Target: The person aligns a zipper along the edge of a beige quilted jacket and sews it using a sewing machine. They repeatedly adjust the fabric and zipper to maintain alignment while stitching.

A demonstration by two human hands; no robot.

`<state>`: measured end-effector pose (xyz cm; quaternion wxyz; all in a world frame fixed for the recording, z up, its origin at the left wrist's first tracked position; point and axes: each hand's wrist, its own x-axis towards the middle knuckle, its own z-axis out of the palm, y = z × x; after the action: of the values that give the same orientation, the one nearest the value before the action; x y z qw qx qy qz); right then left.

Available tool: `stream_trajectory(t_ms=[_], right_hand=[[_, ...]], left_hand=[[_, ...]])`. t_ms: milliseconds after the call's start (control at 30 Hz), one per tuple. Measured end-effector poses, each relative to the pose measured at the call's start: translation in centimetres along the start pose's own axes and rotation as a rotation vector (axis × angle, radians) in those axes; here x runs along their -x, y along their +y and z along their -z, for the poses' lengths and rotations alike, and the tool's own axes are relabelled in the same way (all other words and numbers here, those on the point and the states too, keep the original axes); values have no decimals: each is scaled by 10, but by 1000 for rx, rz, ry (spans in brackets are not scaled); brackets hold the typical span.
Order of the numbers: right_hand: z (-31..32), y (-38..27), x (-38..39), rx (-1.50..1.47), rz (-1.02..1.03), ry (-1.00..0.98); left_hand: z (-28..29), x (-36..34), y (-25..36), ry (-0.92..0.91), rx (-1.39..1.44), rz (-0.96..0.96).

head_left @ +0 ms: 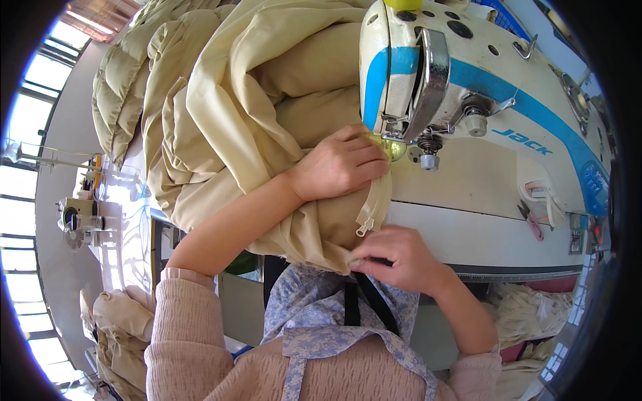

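Note:
A padded beige garment is bunched over the sewing table, with part of it under the head of a white and blue sewing machine. My left hand lies on the garment close to the needle area, its fingers curled down on the cloth beside a cream zipper tape. The needle itself is hidden behind those fingers. A metal zipper slider hangs at the tape's lower end. Just below it, my right hand pinches the garment's edge near the front of the table.
Pink-handled thread snips lie on the machine bed at right. A dark ruled strip runs along the table's front edge. More beige garments are piled at lower left, with pale cloth at lower right. Another machine stands at far left.

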<state>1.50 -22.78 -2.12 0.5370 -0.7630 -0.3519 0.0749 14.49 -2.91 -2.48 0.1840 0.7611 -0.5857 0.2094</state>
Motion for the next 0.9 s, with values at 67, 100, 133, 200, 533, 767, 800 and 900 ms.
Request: stream_trajectory(t_ms=[67, 100, 133, 200, 533, 767, 800, 900], right_hand=[[-19, -4, 16, 34, 97, -51], [-26, -7, 24, 28, 97, -61], [-31, -10, 32, 22, 96, -70], [-41, -9, 43, 85, 138, -19], [-37, -14, 47, 356, 216, 101], [-34, -2, 55, 559, 219, 215], [-31, -3, 54, 555, 233, 204], [-25, -5, 52, 607, 244, 222]], left_hand=[[11, -3, 15, -61, 24, -84], [16, -1, 26, -135, 59, -101], [17, 5, 36, -175, 76, -65], [23, 14, 52, -259, 93, 13], [17, 27, 85, -148, 117, 254], [22, 26, 84, -138, -25, 156], [22, 27, 84, -153, -29, 149], [22, 29, 84, -165, -36, 130]])
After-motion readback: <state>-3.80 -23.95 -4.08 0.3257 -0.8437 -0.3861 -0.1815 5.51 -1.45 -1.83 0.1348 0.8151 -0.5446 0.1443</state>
